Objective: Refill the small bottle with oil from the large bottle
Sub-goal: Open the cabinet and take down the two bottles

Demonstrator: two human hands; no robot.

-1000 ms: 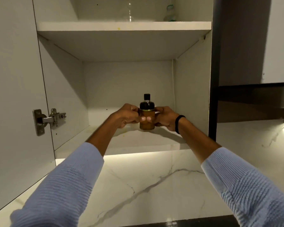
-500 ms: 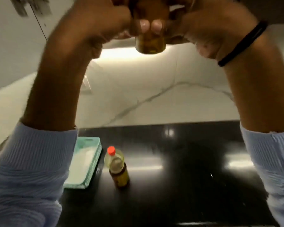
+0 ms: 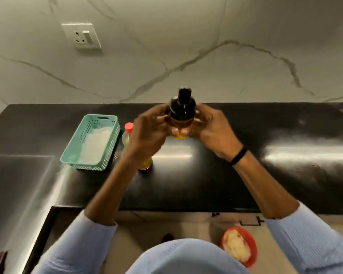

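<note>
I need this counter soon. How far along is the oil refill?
Done: small bottle is over the counter. In hand: left hand and right hand grip it, black cap still on. Left: large bottle stands capped beside the teal basket; uncapping and pouring remain.

- Bare black counter (image 3: 285, 175) lies to the right of my right hand (image 3: 212, 133); a hand can pass there.
- The big bottle (image 3: 128, 129) stands just behind my left hand (image 3: 147, 135), in the way.
- The green basket (image 3: 91, 142) sits just beside it and blocks the left.
- The wall (image 3: 186, 56) closes the back.
- My hands fill the middle, round the small bottle (image 3: 181, 115).
</note>
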